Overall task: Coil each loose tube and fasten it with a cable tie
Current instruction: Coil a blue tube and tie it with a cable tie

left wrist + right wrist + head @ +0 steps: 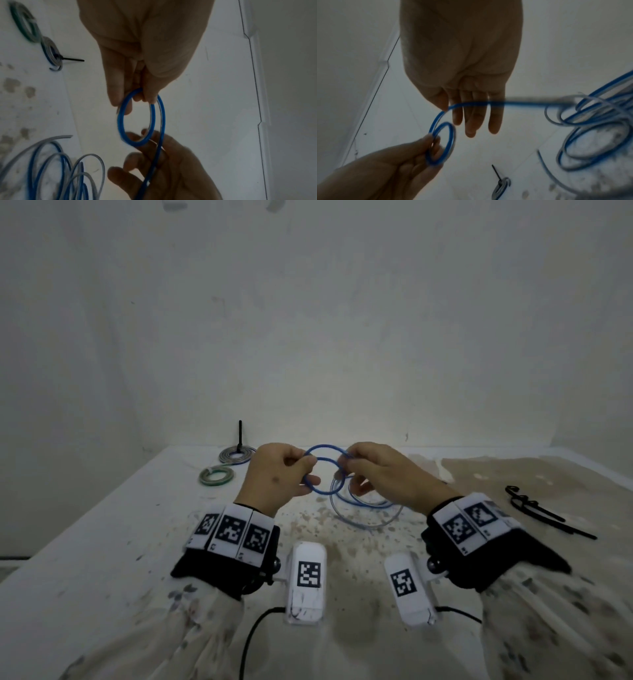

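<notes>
A blue tube (323, 446) is wound into two small loops held up between my hands above the white table (102, 542). My left hand (308, 470) pinches the loops (120, 121) at their left side between thumb and fingers. My right hand (346, 470) holds the tube at the right side of the loops; the tube (471, 104) runs across its fingers (494, 119). The rest of the tube (359, 502) lies in loose blue and clear turns (590, 117) on the table below my right hand.
Two coiled tubes lie at the back left: a grey-blue coil (236, 455) with a black cable tie (240, 433) sticking up, and a green one (216, 475). Loose black cable ties (541, 508) lie at the right. A wall stands behind the table.
</notes>
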